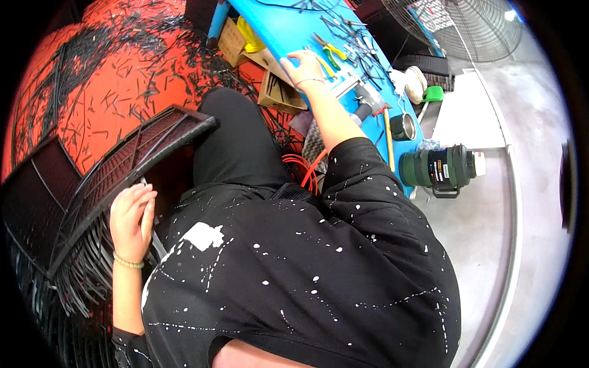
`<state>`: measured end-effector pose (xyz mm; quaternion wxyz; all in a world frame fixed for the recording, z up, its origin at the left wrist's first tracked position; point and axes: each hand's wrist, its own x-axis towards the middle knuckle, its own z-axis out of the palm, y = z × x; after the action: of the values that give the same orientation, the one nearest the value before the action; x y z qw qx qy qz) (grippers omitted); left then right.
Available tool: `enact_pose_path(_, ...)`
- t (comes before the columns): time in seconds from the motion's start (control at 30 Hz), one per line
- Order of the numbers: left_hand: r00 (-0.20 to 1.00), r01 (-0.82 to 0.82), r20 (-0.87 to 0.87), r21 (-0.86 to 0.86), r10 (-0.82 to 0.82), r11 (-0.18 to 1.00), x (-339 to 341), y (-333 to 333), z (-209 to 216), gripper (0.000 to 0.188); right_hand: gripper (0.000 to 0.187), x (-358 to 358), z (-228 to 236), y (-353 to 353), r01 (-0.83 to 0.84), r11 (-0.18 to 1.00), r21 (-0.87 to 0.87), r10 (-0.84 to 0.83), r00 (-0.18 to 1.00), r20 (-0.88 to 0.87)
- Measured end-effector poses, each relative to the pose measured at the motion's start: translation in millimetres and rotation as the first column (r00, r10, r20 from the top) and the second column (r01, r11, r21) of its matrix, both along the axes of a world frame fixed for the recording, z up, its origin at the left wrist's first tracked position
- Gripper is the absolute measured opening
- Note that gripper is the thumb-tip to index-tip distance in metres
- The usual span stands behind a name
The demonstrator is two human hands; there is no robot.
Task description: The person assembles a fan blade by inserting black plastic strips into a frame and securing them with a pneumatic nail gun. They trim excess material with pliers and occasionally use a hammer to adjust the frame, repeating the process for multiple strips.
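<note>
My left hand, with a beaded bracelet at the wrist, is beside the edge of a dark woven panel on a black frame. Its fingers reach forward with the thumb apart, and no held thing shows. Loose grey and black strips hang in a dense bunch below that edge. Over the blue table, my right hand has its fingers spread and seems to hold nothing. Just right of it lie a yellow-handled tool and pliers with yellow and green handles.
Black strip offcuts litter the red floor. Cardboard boxes stand beside the table. A hammer, a steel cup and a big green flask are along its right side. A large fan stands beyond; a red hose coils near my knee.
</note>
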<state>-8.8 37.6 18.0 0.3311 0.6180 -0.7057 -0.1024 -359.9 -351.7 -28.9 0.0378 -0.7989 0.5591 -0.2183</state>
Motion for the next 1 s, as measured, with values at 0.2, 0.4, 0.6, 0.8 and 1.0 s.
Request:
enact_pose_path(0.2,0.999,-0.052,-0.016,-0.042,0.052,0.998,-13.4,-4.7,1.1,0.008,0.029,-91.1,3.6,-66.0,0.369,0.928,0.054,-0.369,0.929,-0.019)
enact_pose_path(0.4,0.997,-0.081,0.001,-0.029,0.081,0.996,-16.3,-1.7,-4.4,0.008,0.039,-123.8,-4.0,-99.1,0.497,0.854,0.154,-0.463,0.861,-0.211)
enact_pose_path(0.6,0.996,-0.058,0.061,0.013,0.057,0.998,-17.7,-3.9,-7.0,0.013,0.039,-136.9,-0.4,-67.9,0.487,0.874,-0.006,-0.486,0.872,-0.050)
enact_pose_path(0.8,0.995,-0.048,0.089,0.012,0.047,0.999,-19.1,-3.7,-11.0,0.014,0.031,-179.2,5.6,-60.2,0.558,0.830,0.000,-0.558,0.830,0.016)
enact_pose_path(1.0,0.995,-0.056,0.085,-0.005,0.056,0.998,-23.8,-7.4,-9.9,0.013,0.035,-205.8,15.2,-67.3,0.636,0.754,0.162,-0.591,0.766,-0.254)
